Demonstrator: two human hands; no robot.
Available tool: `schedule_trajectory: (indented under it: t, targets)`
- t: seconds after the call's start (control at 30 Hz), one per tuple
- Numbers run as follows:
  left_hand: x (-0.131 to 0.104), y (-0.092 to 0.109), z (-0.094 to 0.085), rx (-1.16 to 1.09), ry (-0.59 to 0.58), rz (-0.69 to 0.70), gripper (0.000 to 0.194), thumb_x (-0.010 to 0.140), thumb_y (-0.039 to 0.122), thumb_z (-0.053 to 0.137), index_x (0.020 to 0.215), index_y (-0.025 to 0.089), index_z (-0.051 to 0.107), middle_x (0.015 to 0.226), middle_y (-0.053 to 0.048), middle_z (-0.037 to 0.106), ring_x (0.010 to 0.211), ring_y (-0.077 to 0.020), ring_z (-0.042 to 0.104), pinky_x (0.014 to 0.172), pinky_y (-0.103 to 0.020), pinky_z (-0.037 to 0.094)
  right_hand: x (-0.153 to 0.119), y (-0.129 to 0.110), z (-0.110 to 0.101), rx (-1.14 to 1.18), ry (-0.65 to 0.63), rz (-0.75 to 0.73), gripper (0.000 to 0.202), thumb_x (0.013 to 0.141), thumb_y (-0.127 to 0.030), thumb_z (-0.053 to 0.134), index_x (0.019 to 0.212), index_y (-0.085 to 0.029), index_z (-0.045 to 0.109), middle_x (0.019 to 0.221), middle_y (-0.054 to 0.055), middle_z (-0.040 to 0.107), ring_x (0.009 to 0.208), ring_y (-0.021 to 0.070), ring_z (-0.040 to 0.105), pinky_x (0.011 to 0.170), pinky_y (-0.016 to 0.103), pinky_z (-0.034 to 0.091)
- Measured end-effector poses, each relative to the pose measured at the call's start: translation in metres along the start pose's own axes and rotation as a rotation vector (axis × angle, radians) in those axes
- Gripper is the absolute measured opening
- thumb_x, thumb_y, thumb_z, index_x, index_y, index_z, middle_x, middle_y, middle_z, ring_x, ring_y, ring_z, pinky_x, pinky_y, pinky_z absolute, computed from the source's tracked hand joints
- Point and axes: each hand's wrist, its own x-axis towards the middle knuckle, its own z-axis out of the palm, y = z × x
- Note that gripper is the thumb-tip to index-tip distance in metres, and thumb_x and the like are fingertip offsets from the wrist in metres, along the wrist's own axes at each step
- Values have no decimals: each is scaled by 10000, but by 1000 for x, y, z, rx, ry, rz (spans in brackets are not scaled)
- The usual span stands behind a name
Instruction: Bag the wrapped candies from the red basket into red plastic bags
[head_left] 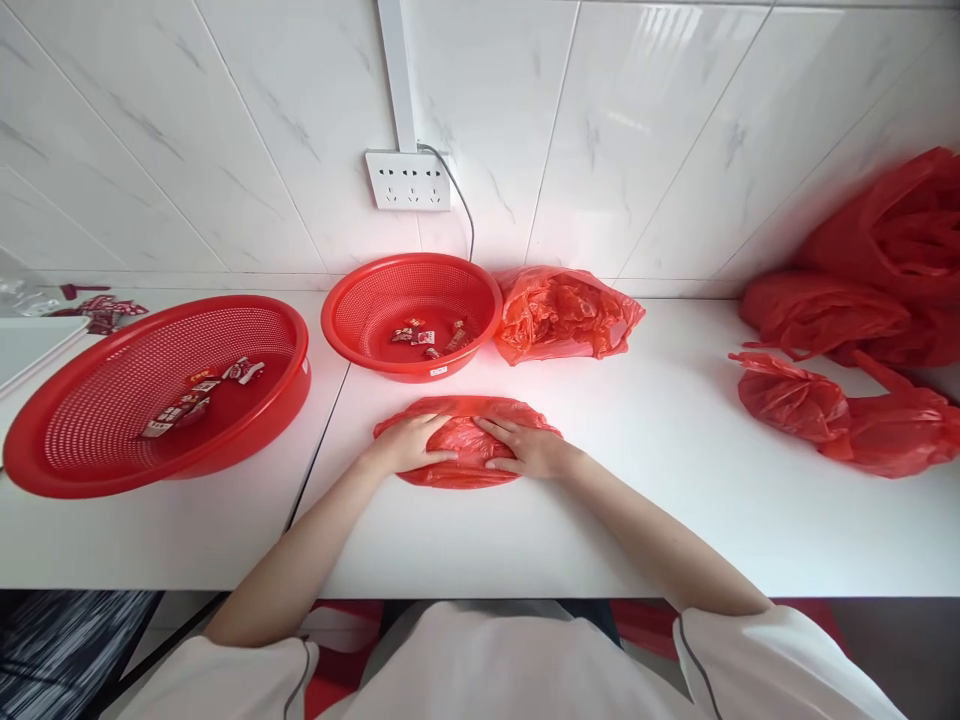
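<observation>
A red plastic bag (pixel 469 445) lies spread in a flattened oval on the white table, in front of me. My left hand (pixel 412 443) rests on its left part, fingers apart and pointing inward. On the right part lies my right hand (pixel 525 447), its fingers also spread. Both palms are down on the plastic, and a strip of bag shows between the fingertips. Behind the bag stands a smaller red basket (pixel 360 325) with several small wrapped packets (pixel 426 338) in it.
A large red basket (pixel 296 400) with several packets stands at the left. Crumpled red bags (pixel 562 315) lie beside the small basket. More filled red bags (pixel 892 430) are piled at the right. A socket strip (pixel 409 181) is on the tiled wall.
</observation>
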Motion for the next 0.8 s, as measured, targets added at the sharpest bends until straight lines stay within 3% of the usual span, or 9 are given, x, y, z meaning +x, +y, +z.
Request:
schedule_trajectory:
  t: [0.07, 0.13, 0.23, 0.3, 0.37, 0.5, 0.57, 0.63, 0.8]
  targets:
    - [3, -3, -7, -146, 38, 19, 703, 647, 551, 746, 1274, 263, 608, 1302, -83, 604, 1225, -316, 529, 1062, -396, 360, -1, 1, -2, 33, -7, 0, 821, 871, -661, 428, 1532, -307, 94, 1574, 57, 237, 1414, 289, 299, 1117, 463, 309]
    - [7, -1, -11, -413, 107, 48, 544, 680, 582, 701, 1091, 224, 714, 1162, -101, 681, 1135, -306, 592, 1032, -401, 394, -1, 0, -4, 50, 19, -39, 814, 868, -611, 490, 1529, -276, 154, 1548, 83, 299, 1377, 295, 365, 1098, 464, 342]
    - [11, 8, -19, -927, 318, -7, 549, 828, 637, 476, 809, 150, 730, 903, -135, 727, 923, -272, 675, 845, -385, 510, 0, -5, -9, 57, 188, -128, 655, 892, -466, 535, 1473, -241, 332, 1454, 103, 453, 1297, 274, 471, 1044, 442, 413]
    - [13, 18, -28, -1081, 414, -110, 548, 846, 619, 462, 738, 135, 696, 833, -138, 720, 818, -246, 687, 664, -312, 530, 0, -13, -15, 65, 337, -180, 460, 935, -361, 481, 1376, -232, 470, 1342, 93, 564, 1223, 241, 538, 1005, 414, 451]
    - [15, 29, -40, -1093, 345, -247, 549, 822, 632, 499, 752, 121, 689, 821, -153, 718, 747, -239, 690, 567, -274, 513, 0, -23, -23, 80, 448, -235, 338, 959, -292, 427, 1260, -228, 568, 1227, 76, 639, 1137, 213, 595, 963, 383, 481]
    - [22, 41, -57, -1275, 54, -574, 843, 734, 828, 372, 978, 83, 683, 858, -226, 711, 804, -321, 706, 602, -351, 562, 0, -50, -49, 108, 589, -287, 257, 949, -272, 458, 1132, -228, 633, 1093, 52, 694, 985, 191, 657, 882, 344, 514]
    - [27, 40, -57, -1393, 103, -634, 878, 721, 837, 376, 1036, 68, 659, 897, -241, 706, 867, -329, 703, 609, -332, 576, 1, -63, -64, 133, 639, -291, 238, 945, -279, 475, 1105, -229, 644, 1060, 43, 705, 922, 179, 671, 839, 322, 522]
    - [32, 37, -53, -1471, 245, -599, 746, 775, 731, 466, 1044, 60, 648, 930, -227, 706, 892, -301, 704, 633, -288, 586, 1, -75, -78, 169, 672, -312, 228, 945, -285, 479, 1078, -230, 656, 1038, 34, 712, 892, 168, 676, 808, 299, 525]
    - [31, 31, -35, -1633, 479, -391, 223, 798, 208, 586, 975, 91, 653, 1003, -125, 712, 969, -212, 686, 818, -257, 581, -1, -90, -98, 248, 752, -336, 217, 945, -303, 492, 1039, -220, 670, 1003, 24, 723, 910, 161, 678, 813, 271, 527]
